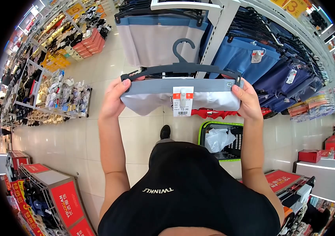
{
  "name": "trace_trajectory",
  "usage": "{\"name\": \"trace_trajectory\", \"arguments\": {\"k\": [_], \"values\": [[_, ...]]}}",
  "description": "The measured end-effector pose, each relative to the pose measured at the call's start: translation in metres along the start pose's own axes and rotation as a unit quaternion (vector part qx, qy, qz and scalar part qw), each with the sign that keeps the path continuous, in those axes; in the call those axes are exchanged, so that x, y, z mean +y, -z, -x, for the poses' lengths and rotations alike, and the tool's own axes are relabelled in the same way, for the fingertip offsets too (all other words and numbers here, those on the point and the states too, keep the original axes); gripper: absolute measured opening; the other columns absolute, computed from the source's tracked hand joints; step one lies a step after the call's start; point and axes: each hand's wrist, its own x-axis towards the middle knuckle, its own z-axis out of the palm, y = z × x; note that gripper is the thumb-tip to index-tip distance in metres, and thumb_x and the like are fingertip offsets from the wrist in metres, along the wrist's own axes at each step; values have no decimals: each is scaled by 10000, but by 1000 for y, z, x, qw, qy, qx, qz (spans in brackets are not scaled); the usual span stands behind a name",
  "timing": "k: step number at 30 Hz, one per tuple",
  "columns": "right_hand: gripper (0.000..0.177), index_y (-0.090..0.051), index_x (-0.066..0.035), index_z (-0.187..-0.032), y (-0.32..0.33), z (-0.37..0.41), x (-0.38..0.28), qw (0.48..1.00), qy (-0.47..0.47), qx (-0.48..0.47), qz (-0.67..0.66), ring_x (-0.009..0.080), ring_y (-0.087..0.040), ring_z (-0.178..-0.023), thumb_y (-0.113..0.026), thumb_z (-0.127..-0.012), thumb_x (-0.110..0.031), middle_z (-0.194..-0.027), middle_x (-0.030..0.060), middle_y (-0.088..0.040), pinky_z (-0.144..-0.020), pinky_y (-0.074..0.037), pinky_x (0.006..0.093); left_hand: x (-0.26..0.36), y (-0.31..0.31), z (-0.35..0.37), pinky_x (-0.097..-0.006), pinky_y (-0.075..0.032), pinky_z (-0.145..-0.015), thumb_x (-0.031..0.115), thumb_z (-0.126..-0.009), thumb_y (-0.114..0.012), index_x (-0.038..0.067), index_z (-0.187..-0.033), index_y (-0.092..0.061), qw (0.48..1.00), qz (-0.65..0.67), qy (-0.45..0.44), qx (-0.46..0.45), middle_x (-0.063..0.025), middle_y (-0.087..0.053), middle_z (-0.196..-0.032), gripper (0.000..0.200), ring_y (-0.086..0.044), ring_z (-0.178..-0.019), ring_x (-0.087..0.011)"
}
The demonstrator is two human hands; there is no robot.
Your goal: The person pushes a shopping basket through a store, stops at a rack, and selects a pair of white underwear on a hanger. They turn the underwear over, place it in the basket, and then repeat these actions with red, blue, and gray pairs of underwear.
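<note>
A dark grey hanger with its hook up carries light grey underwear with a darker grey waistband. My left hand is closed on the hanger's left end, thumb over the clip. At the right end, my right hand grips the hanger and waistband the same way. A white and red price tag reading 13.00 hangs from the middle of the waistband. The fingertips behind the garment are mostly hidden.
Hanging garments in pale grey and blue fill the rack ahead. On the floor, a black basket with a green rim holds a white plastic bag. Merchandise stands flank me; a sock display is at left.
</note>
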Motion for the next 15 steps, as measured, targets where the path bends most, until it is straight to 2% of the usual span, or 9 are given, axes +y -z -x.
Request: {"name": "trace_trajectory", "arguments": {"k": [4,15], "values": [[356,-523,31,-1220,1,2,-4,1000,7,12,13,143,-610,-967,-621,-910,-115,-1092,89,-631,-867,-491,290,-4,0,0,-307,-465,-875,231,-935,-586,-39,-1121,-626,1000,-21,10,18,-117,-654,-1075,329,-607,-978,-168],[411,-501,37,-1276,-6,2,-13,1000,7,-8,2,147,-613,-967,-617,-903,-91,-1097,98,-635,-872,-489,289,-1,-4,10,-297,-474,-855,228,-921,-609,-34,-1105,-610,998,-1,-39,50,-109,-660,-1051,320,-620,-944,-162]]}}
